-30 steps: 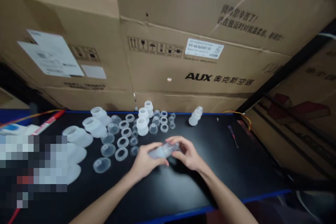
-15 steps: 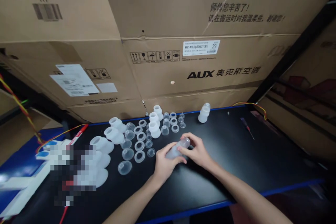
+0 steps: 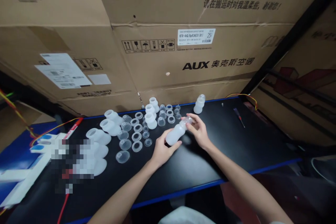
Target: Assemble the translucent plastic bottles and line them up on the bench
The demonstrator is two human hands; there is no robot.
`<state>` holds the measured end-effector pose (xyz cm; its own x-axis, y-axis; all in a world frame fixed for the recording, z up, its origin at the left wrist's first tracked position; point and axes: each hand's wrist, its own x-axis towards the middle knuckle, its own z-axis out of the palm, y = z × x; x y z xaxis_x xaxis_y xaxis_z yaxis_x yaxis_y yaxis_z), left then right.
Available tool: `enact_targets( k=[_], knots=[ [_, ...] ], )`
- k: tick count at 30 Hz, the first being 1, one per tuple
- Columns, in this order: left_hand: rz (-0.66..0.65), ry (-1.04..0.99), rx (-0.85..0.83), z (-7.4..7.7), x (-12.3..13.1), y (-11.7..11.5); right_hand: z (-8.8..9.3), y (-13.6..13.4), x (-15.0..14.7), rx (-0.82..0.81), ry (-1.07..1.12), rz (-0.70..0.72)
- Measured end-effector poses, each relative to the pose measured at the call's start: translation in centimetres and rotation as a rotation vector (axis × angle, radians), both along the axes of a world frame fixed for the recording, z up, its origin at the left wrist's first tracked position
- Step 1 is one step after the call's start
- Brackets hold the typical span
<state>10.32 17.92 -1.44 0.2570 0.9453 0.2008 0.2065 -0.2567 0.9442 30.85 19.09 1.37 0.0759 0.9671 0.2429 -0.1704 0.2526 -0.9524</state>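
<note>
Above the black table (image 3: 225, 154) I hold a translucent white bottle-shaped part (image 3: 176, 134) between both hands. My left hand (image 3: 162, 149) is wrapped round its wide lower end. My right hand (image 3: 198, 130) pinches the clear cap (image 3: 187, 120) at its narrow top end. The part is tilted, top pointing up and to the right. To the left lie several translucent rings (image 3: 137, 137) and small clear caps (image 3: 122, 156). Three white funnel-shaped parts (image 3: 151, 117) stand behind them.
One finished bottle-shaped part (image 3: 198, 104) stands at the table's back edge. Larger white cups (image 3: 110, 127) lie at the left. A small screwdriver (image 3: 239, 116) lies at the right. Cardboard boxes (image 3: 183, 52) wall off the back. Red and yellow wires (image 3: 65, 126) run along the left.
The part has been lifted and tilted more upright. Both hands have moved up and slightly right with it. The view has shifted a little.
</note>
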Motion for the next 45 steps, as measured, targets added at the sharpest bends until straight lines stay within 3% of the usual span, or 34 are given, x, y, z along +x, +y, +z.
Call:
enact_targets(
  k=[6, 11, 13, 15, 20, 23, 26, 32, 39, 42, 45],
  knots=[
    [0.053, -0.016, -0.046, 0.5, 0.1, -0.3, -0.5, 0.3, 0.5, -0.041, -0.022, 0.137],
    [-0.187, -0.217, -0.331, 1.1, -0.1, -0.5, -0.5, 0.1, 0.4, -0.038, -0.018, 0.230],
    [-0.206, -0.252, -0.359, 1.0, 0.0, -0.6, -0.5, 0.1, 0.3, -0.040, 0.009, 0.233],
    [-0.152, -0.211, -0.285, 0.7, 0.1, -0.5, -0.6, 0.1, 0.1, -0.036, 0.029, 0.218],
    [0.145, 0.074, 0.213, -0.2, 0.1, -0.3, -0.7, 0.2, -0.7, -0.055, 0.033, 0.086],
    [0.177, 0.156, 0.344, -0.4, 0.0, -0.4, -0.8, 0.2, -1.2, -0.068, 0.035, 0.013],
    [0.172, 0.170, 0.355, -0.4, 0.1, -0.6, -0.9, 0.0, -1.4, -0.069, 0.030, 0.003],
    [0.198, 0.159, 0.276, -0.7, 0.1, -0.5, -0.8, -0.2, -1.4, -0.041, -0.012, 0.143],
    [0.045, 0.307, 0.178, -0.1, -0.3, -0.5, -0.2, -0.5, -0.8, -0.101, -0.027, 0.179],
    [0.015, 0.335, 0.253, 0.0, -0.2, -0.5, 0.0, -0.3, -0.2, -0.051, -0.110, 0.096],
    [-0.004, 0.318, 0.313, -0.3, -0.1, -0.4, 0.5, 0.2, 1.3, 0.066, -0.261, -0.144]
  ],
)
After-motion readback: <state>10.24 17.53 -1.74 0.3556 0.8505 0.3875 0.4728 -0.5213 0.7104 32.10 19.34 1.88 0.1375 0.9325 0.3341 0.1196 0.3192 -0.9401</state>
